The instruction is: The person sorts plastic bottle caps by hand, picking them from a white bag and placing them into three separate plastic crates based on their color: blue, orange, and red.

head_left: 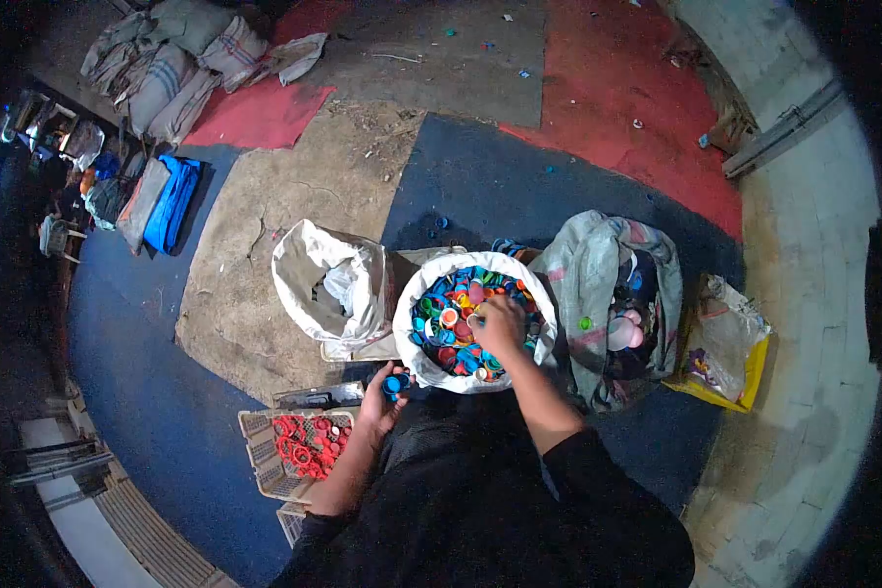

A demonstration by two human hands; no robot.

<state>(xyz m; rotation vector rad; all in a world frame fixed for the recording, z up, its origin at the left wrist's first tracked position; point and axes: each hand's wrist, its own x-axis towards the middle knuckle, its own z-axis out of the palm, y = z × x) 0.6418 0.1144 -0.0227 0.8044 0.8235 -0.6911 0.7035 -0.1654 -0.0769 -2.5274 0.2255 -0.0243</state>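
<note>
A white sack (409, 368) with its rim rolled down stands in front of me, full of plastic caps (458, 312) in blue, green, red and orange. My right hand (501, 326) reaches into it from the right, fingers bent down at the caps; a pale cap shows at the fingertips. Left of the sack, my left hand (384, 396) is curled round several blue caps (395, 384), palm up. Below it, a beige plastic basket (262, 453) holds red caps and rings (309, 443).
Another white sack (299, 294) stands left, with pale plastic inside. To the right are a grey-green sack (578, 284) and a yellow bag (757, 372) near the wall. Full sacks (167, 83) lie at the far left. A blue folded item (173, 204) lies further left.
</note>
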